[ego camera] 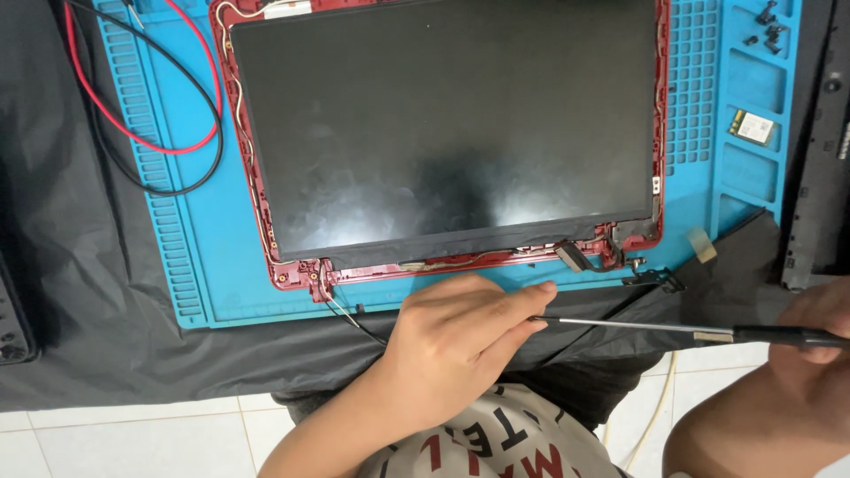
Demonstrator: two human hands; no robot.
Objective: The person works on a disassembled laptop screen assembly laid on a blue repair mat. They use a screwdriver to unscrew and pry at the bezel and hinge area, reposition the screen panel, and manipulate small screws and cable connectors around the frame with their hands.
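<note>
Left hand (452, 332) pinched tip of long thin steel-shafted screwdriver (633, 326) at mat's near edge; right hand (810, 332) closed on black handle. Shaft judged light, stiff, slippery; hold by handle. Red-framed laptop screen panel (443, 124) lay on blue silicone mat (177, 221), fragile.
</note>
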